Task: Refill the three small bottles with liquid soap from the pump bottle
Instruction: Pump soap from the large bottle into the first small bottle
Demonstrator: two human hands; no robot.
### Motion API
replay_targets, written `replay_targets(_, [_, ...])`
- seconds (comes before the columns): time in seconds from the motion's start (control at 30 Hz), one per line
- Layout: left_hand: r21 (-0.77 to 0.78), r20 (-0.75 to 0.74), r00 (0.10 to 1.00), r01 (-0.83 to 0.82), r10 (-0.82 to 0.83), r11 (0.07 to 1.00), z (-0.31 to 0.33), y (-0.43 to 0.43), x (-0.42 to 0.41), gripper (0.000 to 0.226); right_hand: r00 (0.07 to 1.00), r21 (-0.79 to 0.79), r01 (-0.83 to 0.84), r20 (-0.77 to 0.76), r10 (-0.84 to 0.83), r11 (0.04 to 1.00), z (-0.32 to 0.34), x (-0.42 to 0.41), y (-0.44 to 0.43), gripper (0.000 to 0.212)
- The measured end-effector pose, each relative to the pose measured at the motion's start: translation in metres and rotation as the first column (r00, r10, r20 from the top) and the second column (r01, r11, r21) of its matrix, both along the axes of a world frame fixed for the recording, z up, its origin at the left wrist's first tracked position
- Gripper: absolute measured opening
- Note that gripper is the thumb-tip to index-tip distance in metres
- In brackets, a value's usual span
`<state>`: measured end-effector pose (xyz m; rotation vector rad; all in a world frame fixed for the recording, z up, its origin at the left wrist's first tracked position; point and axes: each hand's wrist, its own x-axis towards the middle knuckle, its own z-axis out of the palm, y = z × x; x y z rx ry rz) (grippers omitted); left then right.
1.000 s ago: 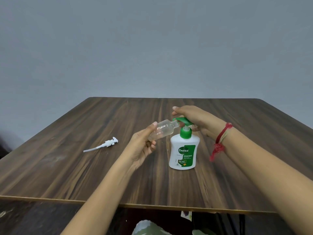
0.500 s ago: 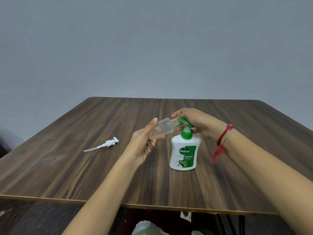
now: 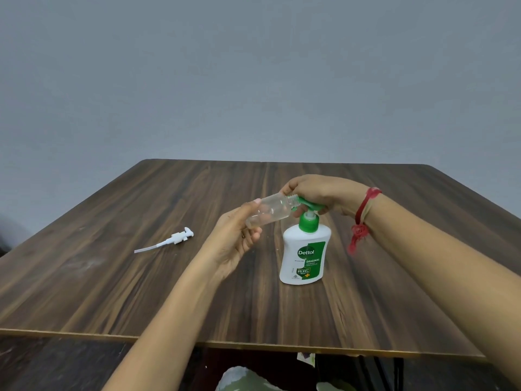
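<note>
Grips the small bottle (image 3: 270,211) in the left hand (image 3: 236,238), mouth at the green spout (image 3: 306,203), right of middle. Wraps the right hand (image 3: 324,193) over the top of the pump bottle (image 3: 306,258). Lets the spout rise back up after a push. Likely one squirt in, more needed.

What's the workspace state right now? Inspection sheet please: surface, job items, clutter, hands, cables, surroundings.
Surface: dark wood-grain table, pale scuffs at left.
Job's things: pump bottle upright, white with green head; small clear bottle tilted, uncapped mouth at the nozzle; only one small bottle in view.
Clutter: loose white pump with dip tube, lying on the table's left side.
Grippers: left hand holds the small clear bottle; right hand grips the pump bottle's head.
Cables: nothing seen.
Surroundings: plain grey wall; unclear items below the table's near edge.
</note>
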<state>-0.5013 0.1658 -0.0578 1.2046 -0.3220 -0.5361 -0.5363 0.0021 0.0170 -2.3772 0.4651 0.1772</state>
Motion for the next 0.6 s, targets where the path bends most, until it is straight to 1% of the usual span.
replay_targets(0.03, [-0.015,0.001,1.000,0.012,-0.012,1.000,0.001,0.003,0.001,0.026,1.000,0.029,0.015,-0.013,-0.014,0.999,-0.001,0.001,-0.001,0.031])
replay_targets(0.1, [-0.016,0.023,0.999,0.022,-0.022,1.000,0.001,0.006,0.002,0.024,0.998,0.142,0.048,-0.045,-0.042,0.989,-0.004,0.000,-0.002,0.024])
replay_targets(0.2, [-0.008,0.073,0.997,0.007,-0.007,1.000,0.000,0.006,0.000,0.026,0.996,0.283,0.090,-0.049,-0.079,0.955,-0.009,-0.002,-0.003,0.024])
replay_targets(0.4, [0.047,0.180,0.981,-0.077,0.067,0.996,-0.002,0.005,-0.006,0.032,0.992,0.287,0.082,0.066,-0.105,0.954,-0.027,-0.002,-0.004,0.030])
replay_targets(0.47, [0.077,0.202,0.976,-0.096,0.079,0.992,0.000,0.005,-0.009,0.037,0.994,0.229,0.076,0.059,-0.092,0.970,-0.025,-0.002,-0.005,0.031])
replay_targets(0.53, [0.117,0.201,0.977,-0.090,0.065,0.989,0.002,0.004,-0.012,0.043,0.998,0.160,0.046,0.031,-0.051,0.986,-0.021,-0.001,-0.006,0.031])
replay_targets(0.6, [0.151,0.198,0.979,-0.082,0.051,0.985,0.003,0.002,-0.013,0.050,0.999,0.119,0.026,0.034,-0.030,0.993,-0.020,0.001,-0.007,0.031])
